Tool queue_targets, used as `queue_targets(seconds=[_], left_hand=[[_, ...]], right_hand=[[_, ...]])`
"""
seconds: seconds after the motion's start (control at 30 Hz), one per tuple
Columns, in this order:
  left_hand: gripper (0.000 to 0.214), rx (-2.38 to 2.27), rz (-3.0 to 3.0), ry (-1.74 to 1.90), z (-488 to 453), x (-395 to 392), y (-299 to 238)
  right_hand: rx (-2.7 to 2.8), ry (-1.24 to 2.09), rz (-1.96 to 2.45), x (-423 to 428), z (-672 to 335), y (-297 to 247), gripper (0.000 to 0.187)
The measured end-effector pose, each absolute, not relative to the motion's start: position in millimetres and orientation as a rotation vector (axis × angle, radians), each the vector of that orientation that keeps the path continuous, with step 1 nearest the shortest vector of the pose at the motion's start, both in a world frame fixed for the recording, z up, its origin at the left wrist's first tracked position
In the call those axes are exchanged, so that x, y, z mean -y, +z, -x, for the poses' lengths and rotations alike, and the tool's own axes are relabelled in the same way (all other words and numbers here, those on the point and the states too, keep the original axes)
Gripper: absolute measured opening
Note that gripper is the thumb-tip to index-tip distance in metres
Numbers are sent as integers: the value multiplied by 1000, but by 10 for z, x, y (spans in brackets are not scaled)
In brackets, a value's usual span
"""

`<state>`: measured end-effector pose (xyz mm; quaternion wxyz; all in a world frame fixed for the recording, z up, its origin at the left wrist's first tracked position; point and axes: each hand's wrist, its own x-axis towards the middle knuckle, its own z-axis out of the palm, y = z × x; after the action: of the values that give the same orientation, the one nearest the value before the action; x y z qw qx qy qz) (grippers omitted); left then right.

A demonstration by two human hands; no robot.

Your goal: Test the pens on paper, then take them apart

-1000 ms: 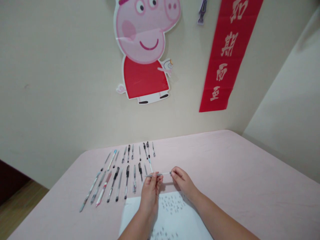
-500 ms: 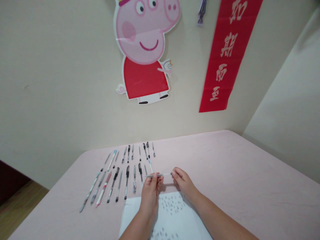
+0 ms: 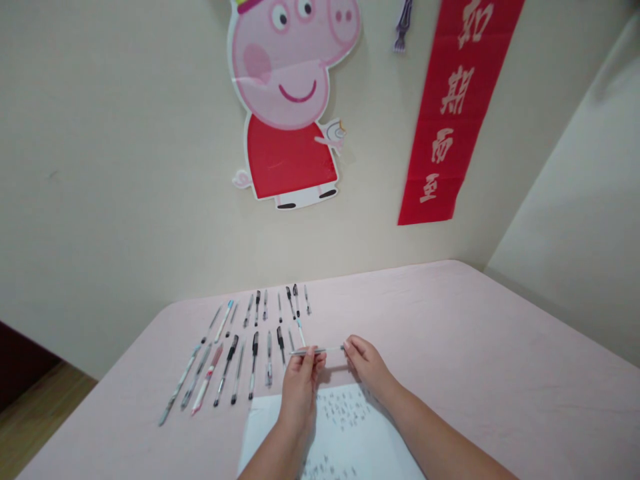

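Observation:
A slim pen (image 3: pixel 331 349) with a clear barrel is held level above the table, between both hands. My left hand (image 3: pixel 302 377) pinches its grey end, whose tip points left past the thumb. At the other end, the fingers of my right hand (image 3: pixel 367 360) are closed on the dark end. Below the hands lies a white sheet of paper (image 3: pixel 350 440) with handwritten characters, partly covered by my forearms. Just beyond my left hand is a pen with a light blue end (image 3: pixel 301 330), its near part hidden.
Two rows of pens lie on the pink tabletop (image 3: pixel 450 333) to the left, among them a black-capped pen (image 3: pixel 255 360) and a red-and-white pen (image 3: pixel 207 380). Behind the table rises a wall with a pig cutout (image 3: pixel 295 153) and a red banner (image 3: pixel 450 120).

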<state>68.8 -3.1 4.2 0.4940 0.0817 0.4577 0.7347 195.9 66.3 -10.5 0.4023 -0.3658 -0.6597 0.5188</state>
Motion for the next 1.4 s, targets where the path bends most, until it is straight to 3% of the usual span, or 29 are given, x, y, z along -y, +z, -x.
queue_targets(seconds=[0.2, 0.47, 0.6, 0.77, 1.07, 1.4], left_hand=[[5, -1115, -161, 1802, -689, 18, 74], [5, -1131, -192, 1777, -690, 19, 58], [10, -1114, -212, 1789, -694, 24, 48], [5, -1129, -187, 1791, -694, 29, 63], [4, -1135, -191, 1760, -695, 35, 94], [9, -1134, -153, 1787, -679, 31, 68]], right_hand=[[1633, 1369, 861, -638, -1977, -15, 33], [1592, 1483, 955, -665, -1940, -182, 50], [1645, 1394, 888, -665, -1961, -145, 43], [1588, 1518, 839, -627, -1977, -59, 32], [1684, 1367, 965, -654, -1941, -142, 52], [1697, 1323, 823, -610, -1976, 1, 28]])
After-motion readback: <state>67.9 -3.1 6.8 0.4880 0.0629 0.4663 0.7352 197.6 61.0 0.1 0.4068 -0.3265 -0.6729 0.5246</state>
